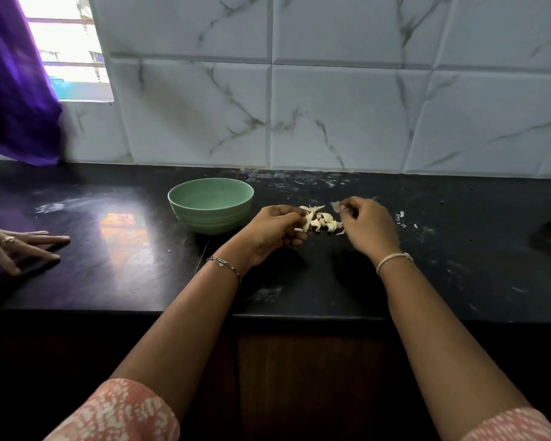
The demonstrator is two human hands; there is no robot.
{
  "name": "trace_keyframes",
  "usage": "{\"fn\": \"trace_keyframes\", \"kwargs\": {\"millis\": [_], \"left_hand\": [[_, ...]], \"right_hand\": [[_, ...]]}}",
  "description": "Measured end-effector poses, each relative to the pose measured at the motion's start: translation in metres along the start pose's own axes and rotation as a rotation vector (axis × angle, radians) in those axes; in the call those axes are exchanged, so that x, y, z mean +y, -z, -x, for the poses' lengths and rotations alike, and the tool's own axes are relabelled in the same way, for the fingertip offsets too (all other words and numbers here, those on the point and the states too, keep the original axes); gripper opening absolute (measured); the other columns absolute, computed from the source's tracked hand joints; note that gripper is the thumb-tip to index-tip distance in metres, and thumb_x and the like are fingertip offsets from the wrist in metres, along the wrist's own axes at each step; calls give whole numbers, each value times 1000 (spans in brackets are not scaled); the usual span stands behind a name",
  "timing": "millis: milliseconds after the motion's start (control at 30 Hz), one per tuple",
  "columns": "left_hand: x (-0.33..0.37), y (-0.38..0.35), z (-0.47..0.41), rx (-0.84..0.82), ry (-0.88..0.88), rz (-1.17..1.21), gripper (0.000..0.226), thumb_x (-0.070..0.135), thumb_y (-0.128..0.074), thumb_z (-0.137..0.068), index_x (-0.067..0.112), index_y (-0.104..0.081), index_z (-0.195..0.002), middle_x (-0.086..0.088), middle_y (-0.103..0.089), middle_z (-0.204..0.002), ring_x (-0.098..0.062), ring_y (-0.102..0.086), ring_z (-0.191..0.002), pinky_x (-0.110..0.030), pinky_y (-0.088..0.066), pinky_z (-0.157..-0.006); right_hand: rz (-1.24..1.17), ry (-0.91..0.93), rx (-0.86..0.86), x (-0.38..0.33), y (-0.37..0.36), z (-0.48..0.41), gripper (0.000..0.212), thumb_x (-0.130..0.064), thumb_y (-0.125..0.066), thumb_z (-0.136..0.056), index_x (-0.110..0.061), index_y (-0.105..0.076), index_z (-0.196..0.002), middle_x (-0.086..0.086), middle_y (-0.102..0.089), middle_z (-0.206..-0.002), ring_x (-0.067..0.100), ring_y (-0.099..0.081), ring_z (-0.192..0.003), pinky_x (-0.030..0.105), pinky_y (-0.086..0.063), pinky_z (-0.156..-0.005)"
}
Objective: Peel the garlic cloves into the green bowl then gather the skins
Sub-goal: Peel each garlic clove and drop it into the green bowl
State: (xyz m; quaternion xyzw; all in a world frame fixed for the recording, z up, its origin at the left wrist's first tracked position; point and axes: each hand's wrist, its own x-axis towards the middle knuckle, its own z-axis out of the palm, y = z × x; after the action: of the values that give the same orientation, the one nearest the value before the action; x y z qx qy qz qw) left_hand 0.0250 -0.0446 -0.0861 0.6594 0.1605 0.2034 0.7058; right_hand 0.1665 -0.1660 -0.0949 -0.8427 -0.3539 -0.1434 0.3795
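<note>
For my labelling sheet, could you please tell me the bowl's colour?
The bowl is pale green, seen best in the head view.

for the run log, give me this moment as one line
stage: peeling | left hand pinches garlic clove | right hand pinches skin | garlic pile between hands | green bowl looks empty

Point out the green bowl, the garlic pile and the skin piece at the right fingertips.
green bowl (211,218): head view, outer wall, front side.
garlic pile (324,219): head view, middle of the heap.
skin piece (334,205): head view, its flat middle.
</note>
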Motion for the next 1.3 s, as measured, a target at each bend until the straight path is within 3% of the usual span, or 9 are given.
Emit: {"fn": "trace_keyframes", "kwargs": {"millis": [100, 300, 400, 567, 733, 933, 1067, 1167, 1300], "left_hand": [[1, 0, 0, -10, 13, -3, 18, 1, -49, -94, 11, -63, -89, -1, -61, -72, -11, -62, -58, -22, -52, -60], [-3, 2, -2, -39, -2, -35, 14, 4, -55, -95, 13, -66, -98, -1, -65, -80, -8, -62, -62, -21, -53, -64], [-4, 3, -3, -47, -7, -37, 17, 7, -58, -94, 5, -63, -110, -2, -65, -82, -8, -61, -63, -19, -53, -61], [-7, 3, -6, -48, -20, -44, 16, 12, -57, -96, 4, -61, -109, -3, -62, -81, -9, -59, -62, -19, -52, -59], [-9, 3, -8, -48, -32, -66, 20, 12, -56, -96, 2, -60, -113, -3, -61, -80, -8, -59, -61, -20, -51, -59], [-11, 4, -9, -47, -36, -86, 25, 4, -58, -93, 0, -60, -117, -3, -66, -83, -8, -62, -62, -19, -54, -60], [-11, 1, -8, -12, -61, -89, 19, 4, -60, -92, 1, -60, -111, -5, -65, -81, -7, -61, -59, -19, -53, -58], [-12, 0, -9, 26, -92, -96, 11, 4, -63, -90, 4, -60, -101, -6, -64, -77, -8, -60, -56, -20, -53, -57], [-12, -1, -10, 57, -119, -118, 12, 5, -65, -89, 1, -60, -100, -8, -65, -78, -7, -60, -54, -21, -54, -56]], "right_hand": [[121, -73, 0, 16, 10, -8, 28, -29, -52, -99, -17, -70, -116, 13, -54, -121, 33, -58, -106, 33, -43, -82], [188, -223, 112, 40, 23, -17, 13, -28, -75, -83, -17, -71, -78, 9, -67, -98, 30, -63, -92, 28, -42, -69], [139, -275, 130, 46, 28, -19, 15, -28, -78, -81, -18, -69, -76, 7, -69, -84, 27, -65, -85, 31, -49, -69], [89, -293, 84, 55, 31, -23, 19, -26, -62, -93, -14, -76, -91, 13, -72, -96, 35, -65, -97, 36, -51, -84], [28, -348, 118, 56, 34, -23, 28, -20, -80, -77, -21, -59, -60, 6, -71, -84, 27, -66, -84, 37, -56, -77], [-126, -40, 181, 37, 24, -16, 13, -5, -57, -90, -13, -65, -95, 7, -70, -98, 24, -65, -91, 27, -46, -80], [-522, 82, -91, 1, 10, 5, 8, -26, -61, -95, -29, -65, -89, 2, -72, -84, 14, -68, -72, 36, -57, -69], [-456, 182, -235, -11, -1, 16, 8, -30, -75, -83, -34, -69, -87, -1, -74, -85, 20, -67, -71, 36, -58, -72], [-314, 171, -161, -7, -5, 13, 17, -15, -75, -82, -21, -75, -98, -2, -74, -86, 14, -69, -74, 36, -58, -77]]}}
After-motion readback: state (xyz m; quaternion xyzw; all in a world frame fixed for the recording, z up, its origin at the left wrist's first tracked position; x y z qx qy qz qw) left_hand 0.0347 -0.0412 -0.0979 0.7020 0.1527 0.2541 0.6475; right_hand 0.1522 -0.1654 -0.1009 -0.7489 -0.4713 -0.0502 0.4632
